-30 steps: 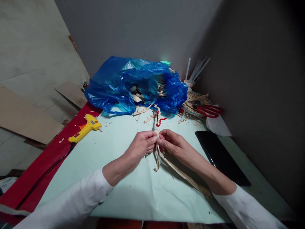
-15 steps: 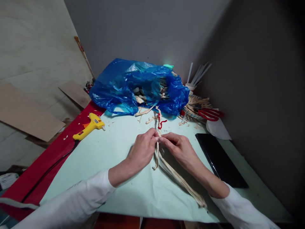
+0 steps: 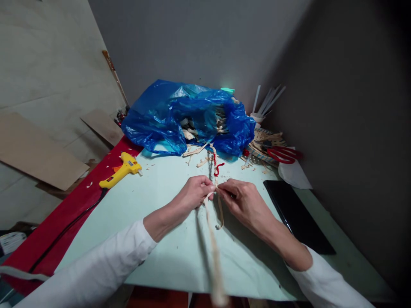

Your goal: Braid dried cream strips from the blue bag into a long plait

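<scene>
Pale dried-fibre strands (image 3: 212, 239) run from between my hands toward the table's front edge; the long one is blurred by motion. My left hand (image 3: 191, 194) pinches them from the left, thumb and fingers together. From the right, my right hand (image 3: 244, 199) pinches at the same spot, its fingertips nearly meeting the left ones. A shorter curled strand hangs below the right fingertips. Beyond the fingers, the twisted or braided part of the fibre reaches toward the blue plastic bag, with a red fuzzy wire (image 3: 216, 169) around it.
A blue plastic bag (image 3: 150, 115) holding fibre lies at the back. At left rests a yellow glue gun (image 3: 122, 171) with its cord. On the right are a black flat object (image 3: 298, 218), red-handled scissors (image 3: 284, 155), a woven basket (image 3: 257, 149) and a cup of white sticks (image 3: 257, 117).
The long strand has swung from the right side to the middle and left, passing under my left hand. The short curled strand now hangs on the right. Both hands stay at nearly the same place.
</scene>
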Motion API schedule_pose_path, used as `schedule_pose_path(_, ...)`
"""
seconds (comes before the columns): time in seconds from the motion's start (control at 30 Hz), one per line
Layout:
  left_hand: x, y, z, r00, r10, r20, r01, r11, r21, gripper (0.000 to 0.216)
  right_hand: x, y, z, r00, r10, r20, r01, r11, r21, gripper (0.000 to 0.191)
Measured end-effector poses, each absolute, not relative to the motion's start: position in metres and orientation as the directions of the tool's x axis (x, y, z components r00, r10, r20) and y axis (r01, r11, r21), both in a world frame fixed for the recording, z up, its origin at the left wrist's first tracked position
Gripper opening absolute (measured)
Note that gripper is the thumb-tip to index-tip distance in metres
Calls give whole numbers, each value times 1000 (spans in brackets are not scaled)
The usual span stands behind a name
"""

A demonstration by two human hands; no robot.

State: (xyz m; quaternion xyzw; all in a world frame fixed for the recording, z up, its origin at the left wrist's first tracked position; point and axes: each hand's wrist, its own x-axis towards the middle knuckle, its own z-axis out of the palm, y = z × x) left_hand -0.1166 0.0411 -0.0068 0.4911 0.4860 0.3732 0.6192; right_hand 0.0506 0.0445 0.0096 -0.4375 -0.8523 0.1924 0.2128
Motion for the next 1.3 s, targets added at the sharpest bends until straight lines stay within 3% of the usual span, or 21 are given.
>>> schedule_pose_path(0.2, -117, 43, -8, 181, 982, -45, 153, 17, 988, 14, 49, 46, 12, -459, 884, 93, 583, 378, -719, 38)
schedule_pose_path(0.27, -117, 43, -8, 200, 978, -53, 132, 26, 991, 14, 49, 47, 9, -459, 884, 84, 559, 361, -747, 38)
schedule_pose_path(0.47, -116, 42, -8, 238, 957, -169, 87, 152, 985, 17, 44, 46, 1, -443, 894, 70, 556, 335, -761, 35)
schedule_pose_path(0.63, -120, 39, -7, 247, 969, -25, 268, -43, 962, 25, 40, 45, -5, -392, 912, 118, 600, 351, -719, 32)
schedule_pose_path(0.77, -120, 36, 1, 324, 946, -2, 378, -127, 917, 19, 44, 45, -6, -367, 919, 142, 584, 346, -734, 32)
schedule_pose_path(0.9, -117, 29, 8, 291, 954, 71, 505, -216, 835, 24, 45, 44, -4, -358, 924, 135, 569, 331, -753, 33)
schedule_pose_path(1.13, -111, 20, 13, 120, 986, 112, 624, -163, 764, 12, 43, 41, -3, -330, 934, 136, 500, 295, -814, 36)
schedule_pose_path(1.3, -108, 16, 8, 71, 968, 240, 716, -217, 663, 14, 39, 40, -6, -324, 939, 112, 445, 256, -858, 36)
